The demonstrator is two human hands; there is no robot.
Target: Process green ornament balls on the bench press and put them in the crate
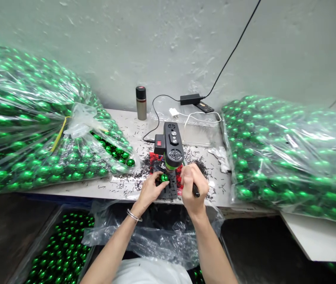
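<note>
A shiny green ball (164, 178) is pinched between the thumb and fingers of my left hand (150, 188), low over the base plate (170, 192) of a small black bench drill press (173, 142). The drill's head stands right above the ball, and the tip of its bit is hidden. My right hand (195, 187) is closed in a fist round the lever handle (196, 191) at the drill's right side, with the black end of the handle poking out below the fingers. Red material (155, 157) shows around the base.
Big clear bags of green balls stand left (38, 138) and right (286, 157). Black shavings litter the white table (120, 118). Behind are a flask (141, 104), power adapter (190, 99) and white charger (173, 113). Below left sits an open bag of balls (64, 244).
</note>
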